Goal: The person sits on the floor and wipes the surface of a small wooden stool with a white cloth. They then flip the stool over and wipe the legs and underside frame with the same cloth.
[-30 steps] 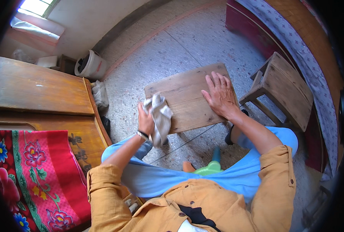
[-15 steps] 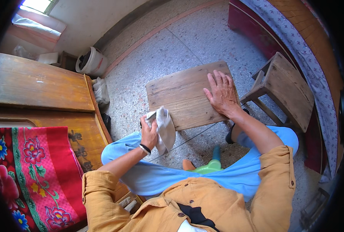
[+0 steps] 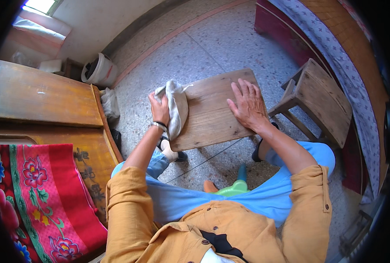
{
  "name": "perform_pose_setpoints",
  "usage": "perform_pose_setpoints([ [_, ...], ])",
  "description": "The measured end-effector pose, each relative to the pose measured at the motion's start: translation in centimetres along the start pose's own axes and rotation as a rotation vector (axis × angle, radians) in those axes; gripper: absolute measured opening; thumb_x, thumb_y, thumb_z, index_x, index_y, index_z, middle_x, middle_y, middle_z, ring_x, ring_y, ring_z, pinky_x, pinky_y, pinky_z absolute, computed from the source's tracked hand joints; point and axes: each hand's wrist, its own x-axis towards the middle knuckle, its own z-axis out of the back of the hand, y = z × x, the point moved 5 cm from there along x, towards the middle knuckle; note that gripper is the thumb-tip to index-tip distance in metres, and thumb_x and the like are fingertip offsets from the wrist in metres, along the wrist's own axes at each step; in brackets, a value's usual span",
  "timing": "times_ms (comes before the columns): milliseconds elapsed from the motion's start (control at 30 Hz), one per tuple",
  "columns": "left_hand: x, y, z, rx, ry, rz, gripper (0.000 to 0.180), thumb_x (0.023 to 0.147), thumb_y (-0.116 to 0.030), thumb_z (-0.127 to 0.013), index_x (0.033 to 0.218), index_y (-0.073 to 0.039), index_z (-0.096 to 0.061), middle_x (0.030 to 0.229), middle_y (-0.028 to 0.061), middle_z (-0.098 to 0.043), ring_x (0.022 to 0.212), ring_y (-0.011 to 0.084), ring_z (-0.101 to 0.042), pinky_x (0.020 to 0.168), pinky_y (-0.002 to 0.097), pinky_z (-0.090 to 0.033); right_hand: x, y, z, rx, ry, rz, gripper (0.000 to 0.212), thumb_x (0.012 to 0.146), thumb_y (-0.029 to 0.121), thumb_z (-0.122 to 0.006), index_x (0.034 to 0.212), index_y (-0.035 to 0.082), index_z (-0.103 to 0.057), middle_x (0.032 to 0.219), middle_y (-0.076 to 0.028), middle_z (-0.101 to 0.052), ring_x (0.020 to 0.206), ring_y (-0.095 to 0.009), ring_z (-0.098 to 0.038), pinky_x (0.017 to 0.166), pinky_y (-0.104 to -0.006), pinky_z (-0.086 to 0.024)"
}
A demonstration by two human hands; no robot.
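— Where's the cloth (image 3: 176,107)?

— On the left end of the stool (image 3: 212,114), a low wooden one in front of the knees. The left hand (image 3: 160,109) is clenched on it, bunching it against the top near the edge. Part of it hangs over the near left corner.

— And the other hand?

— The right hand (image 3: 247,104) lies flat and released on the right half of the top, fingers spread, gripping nothing. I'd judge it is steadying the stool.

— How does the cloth look?

— Off-white, thin, crumpled into folds, with a loose tail sticking out at the far side. Whether it's damp I cannot tell.

— What could go wrong?

— The stool is small and light-looking on a smooth speckled floor (image 3: 195,48). A hard push from the left hand could make it skid or tip, likelier if the right hand lifts. The cloth sits at the very edge, so a stroke outward may carry it off onto the floor. The worn top looks rough; the loose tail could snag on it.

— Anything close by?

— A second stool (image 3: 322,98) stands just to the right, apart. A wooden counter (image 3: 41,96) is to the left, a white bucket (image 3: 99,70) by the wall, and a red flowered blanket (image 3: 37,193) lower left.
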Motion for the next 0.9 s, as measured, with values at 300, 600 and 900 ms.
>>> perform_pose_setpoints([
  [300, -12.7, -0.6, 3.6, -0.068, 0.245, 0.270, 0.027, 0.094, -0.012, -0.052, 0.114, 0.000, -0.038, 0.102, 0.0160, -0.055, 0.096, 0.0225, -0.055, 0.085, 0.0351, -0.044, 0.0, 0.2, -0.6, -0.043, -0.004, 0.006, 0.053, 0.088, 0.034, -0.056, 0.126, -0.002, -0.046, 0.128, -0.021, -0.046, 0.121, -0.033, -0.040, 0.103, -0.0438, -0.029],
  [600, 2.9, 0.3, -0.2, 0.120, 0.059, 0.098, 0.035, 0.091, -0.020, -0.057, 0.113, 0.004, -0.044, 0.104, 0.0230, -0.059, 0.099, 0.0299, -0.059, 0.086, 0.0394, -0.045, 0.4, 0.2, 0.1, -0.005, 0.019, -0.007, 0.052, 0.088, 0.033, -0.056, 0.126, -0.001, -0.048, 0.128, -0.019, -0.046, 0.121, -0.031, -0.041, 0.104, -0.0427, -0.029],
  [900, -10.2, 0.2, 2.4, -0.131, 0.147, 0.157, 0.032, 0.093, -0.010, -0.051, 0.118, 0.003, -0.036, 0.108, 0.0175, -0.057, 0.098, 0.0232, -0.057, 0.088, 0.0350, -0.044, 0.0, 0.1, -0.2, -0.009, 0.002, -0.005, 0.052, 0.087, 0.033, -0.057, 0.126, -0.002, -0.048, 0.128, -0.021, -0.046, 0.121, -0.033, -0.041, 0.104, -0.0440, -0.029],
])
